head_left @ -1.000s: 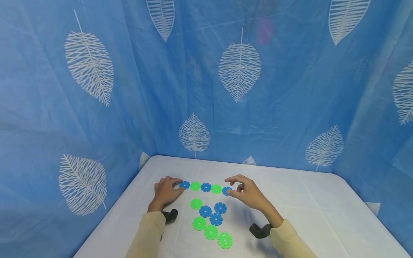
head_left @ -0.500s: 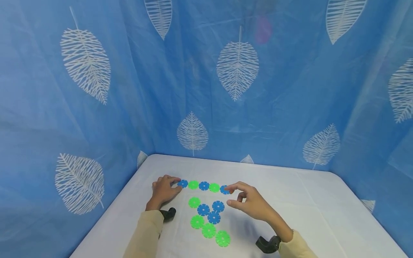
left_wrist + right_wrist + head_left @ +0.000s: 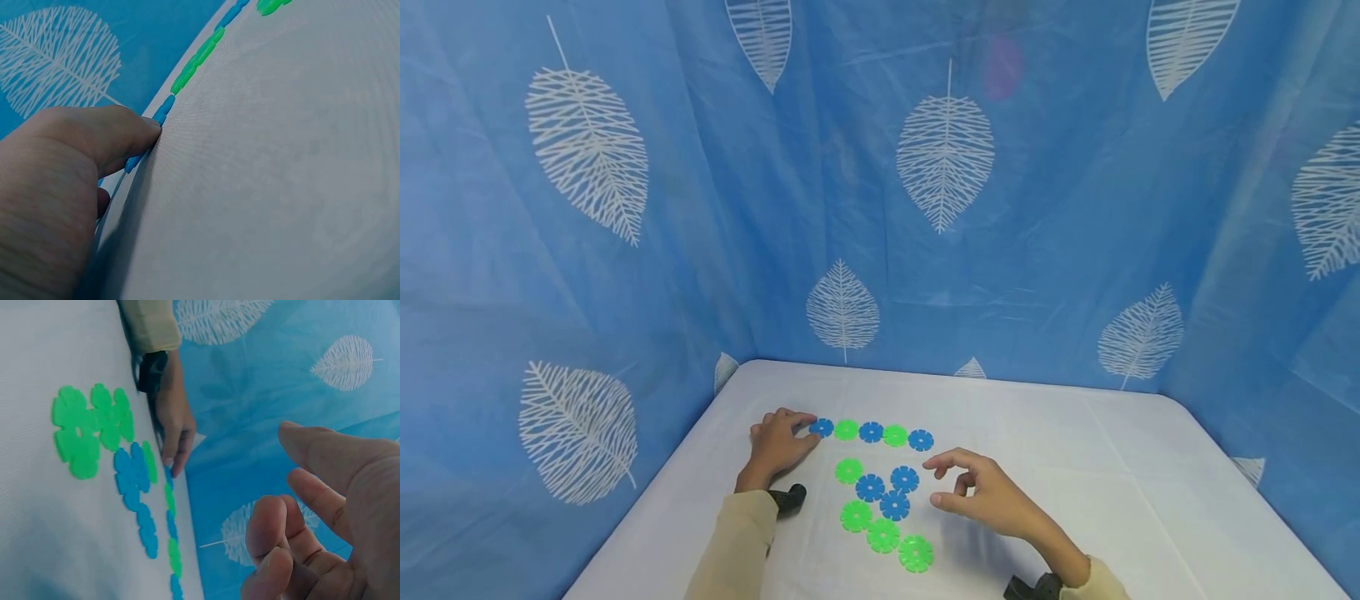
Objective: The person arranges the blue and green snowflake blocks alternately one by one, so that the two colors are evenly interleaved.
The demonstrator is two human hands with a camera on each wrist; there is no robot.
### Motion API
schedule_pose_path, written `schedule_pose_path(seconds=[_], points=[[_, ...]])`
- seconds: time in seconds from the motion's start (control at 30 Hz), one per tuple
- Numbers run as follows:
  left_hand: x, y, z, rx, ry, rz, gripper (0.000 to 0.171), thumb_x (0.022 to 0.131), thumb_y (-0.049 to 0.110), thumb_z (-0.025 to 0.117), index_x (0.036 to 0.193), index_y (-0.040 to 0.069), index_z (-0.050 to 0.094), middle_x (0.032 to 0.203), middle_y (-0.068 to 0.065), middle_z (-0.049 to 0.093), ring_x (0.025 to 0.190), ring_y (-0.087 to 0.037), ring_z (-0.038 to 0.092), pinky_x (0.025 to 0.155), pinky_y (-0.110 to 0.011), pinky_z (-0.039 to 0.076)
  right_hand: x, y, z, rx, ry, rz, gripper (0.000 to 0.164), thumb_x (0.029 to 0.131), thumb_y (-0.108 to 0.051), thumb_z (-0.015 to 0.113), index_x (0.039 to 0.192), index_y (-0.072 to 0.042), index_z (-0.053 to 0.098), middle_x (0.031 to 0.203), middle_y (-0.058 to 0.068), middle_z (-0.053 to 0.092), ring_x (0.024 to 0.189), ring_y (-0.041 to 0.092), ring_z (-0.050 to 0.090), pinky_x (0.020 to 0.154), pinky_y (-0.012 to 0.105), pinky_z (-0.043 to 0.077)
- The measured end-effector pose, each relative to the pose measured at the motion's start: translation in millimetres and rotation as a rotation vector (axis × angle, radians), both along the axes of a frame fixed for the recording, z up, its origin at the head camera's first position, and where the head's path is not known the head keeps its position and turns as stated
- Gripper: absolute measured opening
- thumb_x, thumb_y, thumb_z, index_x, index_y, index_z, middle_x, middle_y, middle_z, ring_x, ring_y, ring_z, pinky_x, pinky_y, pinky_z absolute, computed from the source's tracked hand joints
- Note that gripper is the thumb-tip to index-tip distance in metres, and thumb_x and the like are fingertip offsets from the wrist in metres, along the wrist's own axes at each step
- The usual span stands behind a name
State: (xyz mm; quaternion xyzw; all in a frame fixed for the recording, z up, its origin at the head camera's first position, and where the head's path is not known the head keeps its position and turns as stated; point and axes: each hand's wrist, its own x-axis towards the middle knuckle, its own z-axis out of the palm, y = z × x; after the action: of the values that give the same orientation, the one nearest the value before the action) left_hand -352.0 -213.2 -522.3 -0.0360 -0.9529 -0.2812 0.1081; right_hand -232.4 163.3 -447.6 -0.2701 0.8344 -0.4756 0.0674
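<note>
A row of notched plastic snowflake discs, blue and green by turns, lies flat across the white table. My left hand [image 3: 778,446] pinches the blue snowflake disc [image 3: 823,427] at the row's left end between thumb and index finger. Seen from the left wrist, the thumb [image 3: 128,131] covers part of that disc. At the right end is another blue disc [image 3: 921,440], and my right hand [image 3: 988,492] hovers below and right of it. Its thumb and index finger stand apart with nothing between them; the other fingers are bent.
Nearer me lie loose discs: a green one [image 3: 849,471], a cluster of blue ones [image 3: 895,505], and several green ones down to the front disc [image 3: 915,553]. Blue leaf-patterned cloth [image 3: 1037,292] hangs behind the white table [image 3: 1037,408]. A dark device [image 3: 790,499] sits on the left wrist.
My right hand has drawn away from the right-end blue disc, back towards me and to the right. My left hand keeps its place on the left-end disc. The view has shifted slightly.
</note>
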Motion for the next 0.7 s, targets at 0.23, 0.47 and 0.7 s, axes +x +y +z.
schedule_pose_path(seconds=[0.23, 0.47, 0.7], points=[[0.8, 0.2, -0.1, -0.003, 0.008, 0.004, 0.038, 0.084, 0.041, 0.073, 0.119, 0.027, 0.073, 0.118, -0.007, 0.062, 0.11, -0.028, 0.051, 0.091, -0.052, 0.029, -0.8, -1.8, -12.2, 0.003, -0.049, 0.043, 0.038, 0.092, -0.023, 0.073, 0.128, -0.017, 0.065, 0.116, 0.02, 0.063, 0.065, 0.005, 0.056, 0.06, 0.025, 0.048], [0.8, 0.9, 2.0, -0.002, 0.003, 0.008, 0.037, 0.084, 0.042, 0.074, 0.118, 0.028, 0.074, 0.119, -0.007, 0.062, 0.112, -0.029, 0.051, 0.093, -0.053, 0.03, 0.9, -7.5, -23.9, -0.014, -0.085, 0.103, 0.042, 0.091, -0.022, 0.074, 0.129, -0.009, 0.063, 0.117, 0.022, 0.063, 0.061, 0.001, 0.052, 0.058, 0.023, 0.048], [1.3, 0.7, 2.8, -0.012, 0.005, 0.007, 0.037, 0.084, 0.042, 0.074, 0.119, 0.028, 0.073, 0.121, -0.007, 0.062, 0.113, -0.029, 0.051, 0.093, -0.053, 0.03, 0.6, -11.0, -31.9, -0.017, -0.101, 0.161, 0.042, 0.091, -0.025, 0.074, 0.127, -0.006, 0.065, 0.103, 0.028, 0.059, 0.058, -0.002, 0.046, 0.056, 0.018, 0.043]])
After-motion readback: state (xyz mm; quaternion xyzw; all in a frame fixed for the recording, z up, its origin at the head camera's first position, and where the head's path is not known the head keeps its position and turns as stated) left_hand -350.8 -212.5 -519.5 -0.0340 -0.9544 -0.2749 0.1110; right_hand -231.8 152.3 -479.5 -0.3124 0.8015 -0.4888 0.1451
